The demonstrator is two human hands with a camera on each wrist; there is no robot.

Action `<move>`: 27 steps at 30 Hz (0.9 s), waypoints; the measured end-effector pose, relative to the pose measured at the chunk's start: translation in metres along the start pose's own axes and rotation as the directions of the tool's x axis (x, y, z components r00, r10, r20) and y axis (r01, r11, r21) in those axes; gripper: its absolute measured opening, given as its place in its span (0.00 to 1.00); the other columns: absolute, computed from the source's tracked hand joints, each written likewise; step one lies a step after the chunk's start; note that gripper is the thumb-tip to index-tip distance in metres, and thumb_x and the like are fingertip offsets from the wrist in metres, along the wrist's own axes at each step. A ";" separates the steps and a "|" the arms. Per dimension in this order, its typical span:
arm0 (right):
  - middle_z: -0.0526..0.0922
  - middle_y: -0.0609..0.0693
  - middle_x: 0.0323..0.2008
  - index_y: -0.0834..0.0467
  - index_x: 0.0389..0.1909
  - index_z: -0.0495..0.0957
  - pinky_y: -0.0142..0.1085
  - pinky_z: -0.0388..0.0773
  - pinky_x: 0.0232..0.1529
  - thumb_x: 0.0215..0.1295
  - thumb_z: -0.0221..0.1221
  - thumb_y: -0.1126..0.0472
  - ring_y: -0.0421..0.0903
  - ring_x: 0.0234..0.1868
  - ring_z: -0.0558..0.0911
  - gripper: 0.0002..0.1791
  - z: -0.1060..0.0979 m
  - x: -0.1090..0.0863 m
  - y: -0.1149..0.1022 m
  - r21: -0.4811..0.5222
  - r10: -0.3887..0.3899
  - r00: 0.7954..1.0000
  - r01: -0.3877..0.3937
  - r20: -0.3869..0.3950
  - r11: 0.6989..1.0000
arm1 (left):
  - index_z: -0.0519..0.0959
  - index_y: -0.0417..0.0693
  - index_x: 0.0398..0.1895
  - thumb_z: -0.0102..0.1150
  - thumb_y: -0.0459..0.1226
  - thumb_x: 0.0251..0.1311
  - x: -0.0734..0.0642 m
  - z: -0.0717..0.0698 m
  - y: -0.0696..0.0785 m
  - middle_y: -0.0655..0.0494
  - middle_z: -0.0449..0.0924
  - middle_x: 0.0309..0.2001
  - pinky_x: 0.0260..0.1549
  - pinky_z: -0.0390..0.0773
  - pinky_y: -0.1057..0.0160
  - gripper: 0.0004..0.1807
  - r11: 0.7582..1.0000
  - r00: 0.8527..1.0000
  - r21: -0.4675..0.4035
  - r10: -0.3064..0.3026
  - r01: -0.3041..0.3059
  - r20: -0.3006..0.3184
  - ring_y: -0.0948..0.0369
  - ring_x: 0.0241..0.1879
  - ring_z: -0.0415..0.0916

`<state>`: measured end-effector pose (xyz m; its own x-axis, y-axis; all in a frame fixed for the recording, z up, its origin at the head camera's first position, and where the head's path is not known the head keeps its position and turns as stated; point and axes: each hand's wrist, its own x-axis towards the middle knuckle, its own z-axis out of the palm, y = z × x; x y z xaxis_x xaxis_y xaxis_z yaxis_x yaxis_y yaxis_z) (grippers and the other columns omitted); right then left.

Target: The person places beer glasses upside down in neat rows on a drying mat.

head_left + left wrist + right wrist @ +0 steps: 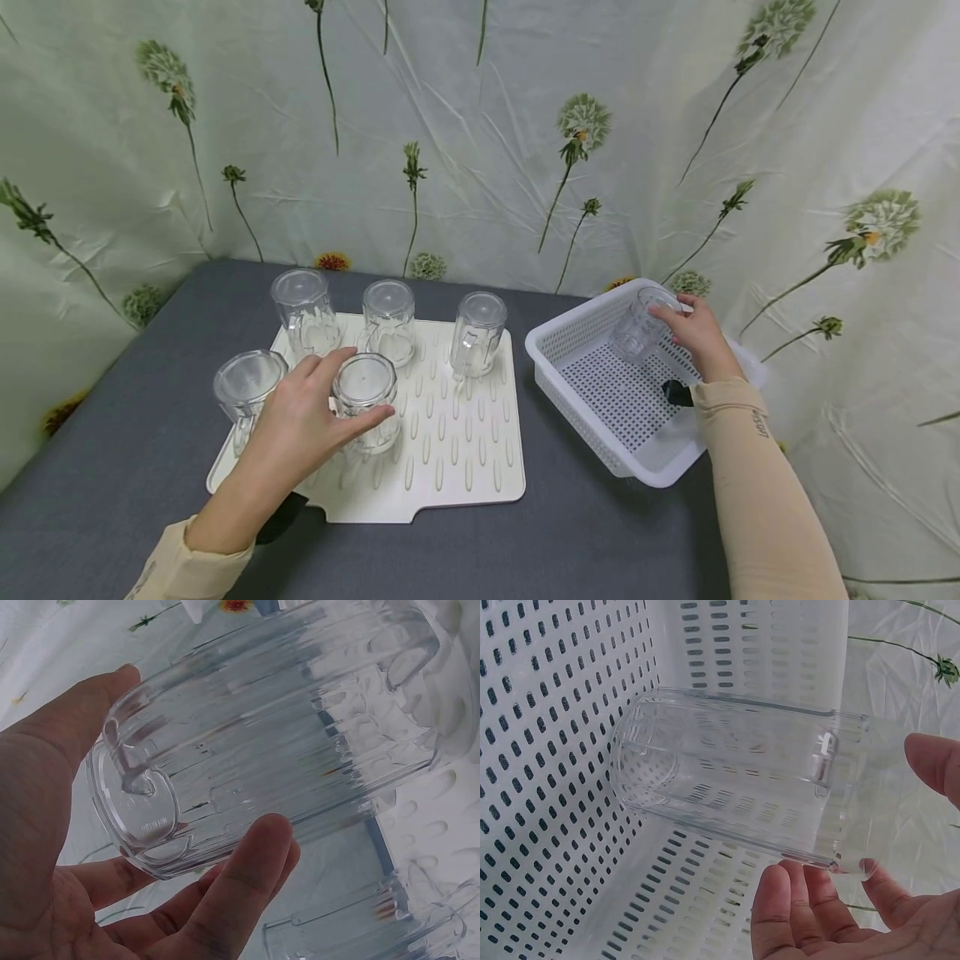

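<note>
My left hand (296, 421) is spread around the base end of a clear mug (366, 387), which stands upside down on a white ridged mat (465, 475). In the left wrist view, thumb and fingers (247, 859) lie on opposite sides of that mug, with the fingers fairly straight. My right hand (701, 333) is at a clear glass (636, 329) leaning in a white perforated basket (577, 417). In the right wrist view, the fingertips (772, 900) are by the glass's rim and the thumb is apart from it. Whether this glass has a handle is hard to tell.
Several more clear mugs stand around the left hand: one at far left (247, 387), one at back left (303, 308), one at back middle (390, 321) and one toward the mat's right (477, 333). Dark cloth (525, 550) covers the table; a floral curtain (465, 125) hangs behind.
</note>
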<state>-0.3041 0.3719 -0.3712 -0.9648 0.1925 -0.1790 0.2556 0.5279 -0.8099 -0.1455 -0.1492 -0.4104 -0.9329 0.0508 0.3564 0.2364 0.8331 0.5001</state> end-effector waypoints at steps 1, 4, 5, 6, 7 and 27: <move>0.47 0.73 0.84 0.63 0.87 0.35 0.63 0.63 0.81 0.82 0.53 0.44 0.69 0.83 0.57 0.51 0.000 0.000 0.000 0.000 0.000 1.000 0.000 0.000 1.000 | 0.76 0.41 0.70 0.83 0.56 0.50 0.000 0.000 0.000 0.32 0.82 0.56 0.50 0.83 0.32 0.48 1.000 1.000 -0.001 -0.002 0.002 0.002 0.34 0.53 0.83; 0.46 0.73 0.84 0.63 0.87 0.35 0.62 0.63 0.81 0.82 0.53 0.43 0.69 0.83 0.58 0.52 0.001 0.001 -0.001 -0.001 0.004 1.000 -0.004 0.002 1.000 | 0.76 0.41 0.70 0.83 0.56 0.50 0.000 0.000 0.000 0.32 0.82 0.55 0.50 0.82 0.32 0.48 1.000 1.000 -0.006 -0.003 0.003 0.001 0.34 0.53 0.83; 0.46 0.72 0.84 0.63 0.87 0.34 0.62 0.63 0.81 0.81 0.54 0.43 0.68 0.83 0.58 0.52 0.001 0.002 0.000 -0.001 0.007 1.000 -0.007 0.005 1.000 | 0.76 0.41 0.70 0.84 0.56 0.50 0.000 0.000 0.000 0.32 0.82 0.55 0.50 0.82 0.32 0.48 1.000 1.000 -0.009 -0.002 0.001 -0.001 0.35 0.52 0.83; 0.46 0.72 0.84 0.63 0.87 0.34 0.62 0.63 0.81 0.81 0.55 0.42 0.68 0.83 0.58 0.53 0.001 0.002 0.000 -0.003 0.010 1.000 -0.010 0.007 1.000 | 0.76 0.41 0.70 0.84 0.56 0.50 -0.001 0.000 0.000 0.32 0.83 0.55 0.50 0.83 0.32 0.48 1.000 1.000 -0.011 0.001 -0.001 -0.005 0.35 0.51 0.83; 0.45 0.72 0.84 0.63 0.87 0.34 0.62 0.63 0.81 0.80 0.55 0.42 0.68 0.83 0.57 0.54 0.001 0.003 0.001 -0.008 0.013 1.000 -0.013 0.009 1.000 | 0.76 0.41 0.69 0.84 0.55 0.50 -0.001 0.000 -0.001 0.33 0.83 0.54 0.49 0.83 0.33 0.47 1.000 1.000 -0.013 0.005 -0.005 -0.010 0.36 0.50 0.83; 0.47 0.73 0.84 0.64 0.86 0.32 0.61 0.63 0.81 0.78 0.60 0.45 0.66 0.83 0.57 0.57 0.009 0.008 0.000 -0.017 0.029 0.999 -0.030 -0.028 0.999 | 0.78 0.45 0.66 0.84 0.54 0.50 -0.007 -0.006 0.003 0.44 0.81 0.44 0.32 0.81 0.52 0.43 1.000 0.999 -0.011 0.012 -0.012 -0.039 0.58 0.29 0.78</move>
<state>-0.3122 0.3661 -0.3771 -0.9548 0.2311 -0.1868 0.2852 0.5357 -0.7948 -0.1367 -0.1504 -0.4070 -0.9187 0.0390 0.3931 0.2510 0.8260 0.5046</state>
